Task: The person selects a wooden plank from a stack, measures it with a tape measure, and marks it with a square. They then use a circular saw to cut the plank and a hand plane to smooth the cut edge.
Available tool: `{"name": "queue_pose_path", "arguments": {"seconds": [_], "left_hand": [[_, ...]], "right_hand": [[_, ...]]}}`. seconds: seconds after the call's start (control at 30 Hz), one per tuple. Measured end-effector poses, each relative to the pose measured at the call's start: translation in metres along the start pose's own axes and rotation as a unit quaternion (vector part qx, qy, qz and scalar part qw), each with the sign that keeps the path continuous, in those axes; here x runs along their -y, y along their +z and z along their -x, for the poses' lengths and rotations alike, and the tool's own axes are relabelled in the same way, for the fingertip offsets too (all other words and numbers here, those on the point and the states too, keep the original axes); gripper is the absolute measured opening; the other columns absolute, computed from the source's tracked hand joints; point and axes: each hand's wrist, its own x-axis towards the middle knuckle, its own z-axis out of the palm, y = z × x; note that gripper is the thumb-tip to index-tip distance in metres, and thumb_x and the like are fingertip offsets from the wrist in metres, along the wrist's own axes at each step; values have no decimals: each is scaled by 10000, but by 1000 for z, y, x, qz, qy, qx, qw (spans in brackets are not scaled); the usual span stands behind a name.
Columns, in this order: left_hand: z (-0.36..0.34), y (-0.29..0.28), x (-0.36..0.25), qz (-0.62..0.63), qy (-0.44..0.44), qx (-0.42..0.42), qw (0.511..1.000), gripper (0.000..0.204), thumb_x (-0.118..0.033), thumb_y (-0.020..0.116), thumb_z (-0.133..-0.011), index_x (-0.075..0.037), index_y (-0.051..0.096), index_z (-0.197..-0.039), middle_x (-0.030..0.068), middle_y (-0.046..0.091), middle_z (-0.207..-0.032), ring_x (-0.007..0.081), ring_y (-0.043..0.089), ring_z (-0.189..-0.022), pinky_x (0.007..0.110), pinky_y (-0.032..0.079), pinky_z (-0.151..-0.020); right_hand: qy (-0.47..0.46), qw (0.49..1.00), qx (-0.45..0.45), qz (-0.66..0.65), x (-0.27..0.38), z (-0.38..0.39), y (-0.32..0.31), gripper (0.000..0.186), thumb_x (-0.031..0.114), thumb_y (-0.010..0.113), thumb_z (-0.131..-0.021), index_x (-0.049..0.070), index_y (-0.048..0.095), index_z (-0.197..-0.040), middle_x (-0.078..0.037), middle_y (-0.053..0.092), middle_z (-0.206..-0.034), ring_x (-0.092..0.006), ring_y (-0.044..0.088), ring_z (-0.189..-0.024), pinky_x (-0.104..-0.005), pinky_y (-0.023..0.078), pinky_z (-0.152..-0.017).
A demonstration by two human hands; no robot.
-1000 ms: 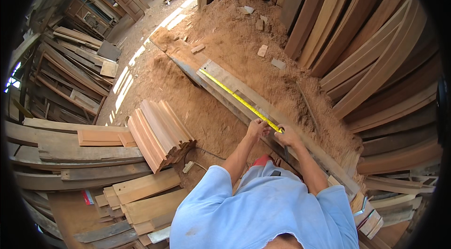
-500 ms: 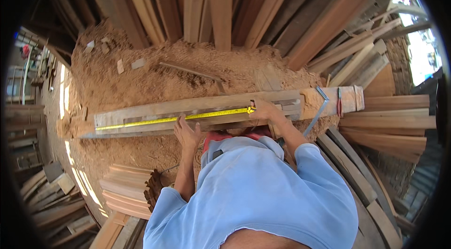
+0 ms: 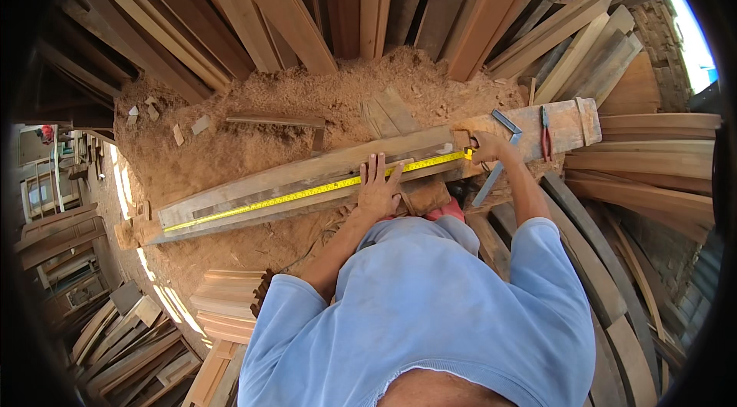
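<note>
A yellow tape measure blade [image 3: 307, 193] runs along a long wooden board [image 3: 307, 167], from its left end toward the right. My right hand [image 3: 493, 148] is closed around the tape measure's case at the board's right end. My left hand [image 3: 378, 193] rests on the board over the tape, fingers stretched out and pointing away from me. A metal angle square [image 3: 507, 124] lies just past my right hand, partly hidden by that forearm. Red-handled pliers [image 3: 546, 138] lie farther right on the wooden bench top [image 3: 568, 119].
Planks [image 3: 368, 0] lean in a row at the far side. Sawdust [image 3: 230, 150] covers the ground, with a loose strip of wood [image 3: 272, 120] on it. Stacked boards [image 3: 652, 153] lie at the right, and more wood [image 3: 230, 296] stands near left.
Both hands have moved right along the board, and more tape shows drawn out. My left hand has gone from raised beside the tape to lying on it. The view has shifted.
</note>
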Motion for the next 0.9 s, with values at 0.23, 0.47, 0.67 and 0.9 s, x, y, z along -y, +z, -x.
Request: {"name": "queue_pose_path", "arguments": {"seconds": [0.23, 0.47, 0.67, 0.9], "left_hand": [[-8, -1, -9, -50, -1, 44, 998, 971, -328, 784, -792, -301, 280, -1621, 366, 98, -1631, 580, 72, -1506, 703, 131, -1185], [-13, -6, -26, -72, -28, 58, 995, 844, -281, 736, -839, -354, 352, -1587, 379, 112, -1620, 592, 69, -1500, 713, 129, -1178], [-17, 1, -31, -84, -33, 33, 995, 767, -225, 688, -840, -362, 427, -1548, 373, 151, -1614, 590, 94, -1498, 702, 125, -1186], [-32, 2, -40, -59, -21, 12, 998, 732, -197, 651, -857, -426, 447, -1522, 351, 160, -1626, 593, 120, -1493, 715, 133, -1176]], "right_hand": [[-64, 996, 37, -47, -30, -34, -4, 513, 188, 875, -548, 43, 562, -927, -128, 647, -831, -253, 642, -769, -394, 501, -640], [-11, 1000, 7, -22, -27, -31, 14, 421, 230, 794, -716, -13, 616, -1011, -215, 699, -925, -337, 698, -918, -441, 541, -741], [-63, 923, -353, -141, -16, -5, 24, 350, 306, 671, -949, -42, 639, -953, -185, 678, -801, -294, 672, -768, -442, 498, -660], [-99, 848, -390, -344, -10, 27, 26, 530, 437, 483, -1054, -28, 731, -993, -207, 625, -688, -357, 637, -690, -447, 470, -650]]}}
